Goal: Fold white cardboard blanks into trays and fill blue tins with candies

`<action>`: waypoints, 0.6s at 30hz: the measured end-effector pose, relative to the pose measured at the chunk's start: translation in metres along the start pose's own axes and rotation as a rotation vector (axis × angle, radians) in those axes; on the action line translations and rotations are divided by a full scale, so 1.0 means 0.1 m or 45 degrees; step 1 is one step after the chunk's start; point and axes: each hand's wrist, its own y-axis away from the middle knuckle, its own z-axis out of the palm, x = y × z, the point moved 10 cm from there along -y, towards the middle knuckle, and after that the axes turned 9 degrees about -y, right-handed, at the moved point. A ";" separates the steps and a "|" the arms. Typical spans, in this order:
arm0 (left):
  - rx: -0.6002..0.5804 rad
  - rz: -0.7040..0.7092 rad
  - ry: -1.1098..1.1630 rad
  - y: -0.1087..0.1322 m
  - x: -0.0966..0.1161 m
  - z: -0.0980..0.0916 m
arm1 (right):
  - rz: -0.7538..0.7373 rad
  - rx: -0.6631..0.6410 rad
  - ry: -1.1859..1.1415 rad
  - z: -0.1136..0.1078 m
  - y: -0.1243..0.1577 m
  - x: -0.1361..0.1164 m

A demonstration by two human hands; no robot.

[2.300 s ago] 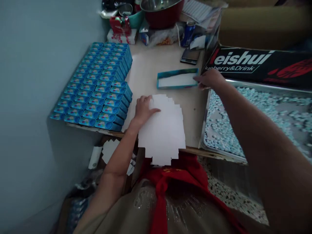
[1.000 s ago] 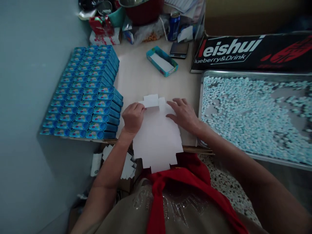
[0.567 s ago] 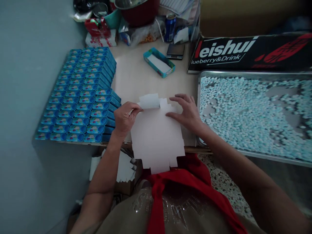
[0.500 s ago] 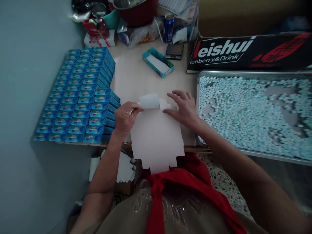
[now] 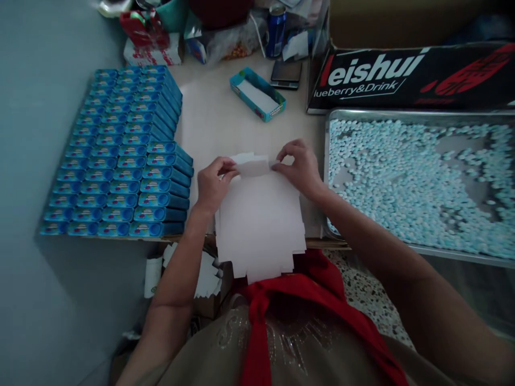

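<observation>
A stack of flat white die-cut cards point(image 5: 259, 228) lies on the table in front of me and overhangs its near edge. My left hand point(image 5: 212, 182) pinches the left end of the top card's far flap point(image 5: 252, 165). My right hand point(image 5: 298, 167) pinches the flap's right end, and the flap is folded up between them. Farther back lies an open blue tray-shaped box point(image 5: 257, 101) with a white inside.
Rows of closed blue boxes point(image 5: 120, 155) fill the table's left side by the wall. A metal tray point(image 5: 406, 115) of pale blue pieces sits at right, behind it a black printed carton point(image 5: 410, 75). A can point(image 5: 276, 24), phone point(image 5: 286, 73) and clutter stand at the back.
My right hand left the blue tray box, came to the card stack and went from lying flat to pinching the flap. The tray box now lies farther back, turned at an angle.
</observation>
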 end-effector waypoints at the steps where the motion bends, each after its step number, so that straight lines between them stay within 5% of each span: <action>1: -0.026 -0.049 0.032 -0.02 -0.08 0.08 | -0.049 0.085 0.088 -0.09 0.06 -0.06; 4: 0.015 -0.121 0.004 0.00 -0.23 0.10 | -0.143 0.073 0.224 -0.15 0.25 -0.21; 8: 0.070 -0.184 0.006 0.22 -0.34 -0.18 | -0.067 -0.090 -0.038 -0.11 0.31 -0.17; 13: -0.163 -0.451 0.634 0.74 -0.36 -0.15 | 0.139 -0.500 -0.754 -0.11 0.35 -0.10; 16: -0.040 -0.629 0.872 0.99 -0.33 -0.12 | 0.221 -0.643 -0.996 -0.16 0.53 -0.12; 18: 0.008 -0.698 0.943 1.05 -0.30 -0.07 | 0.324 -0.599 -1.045 -0.09 0.67 -0.06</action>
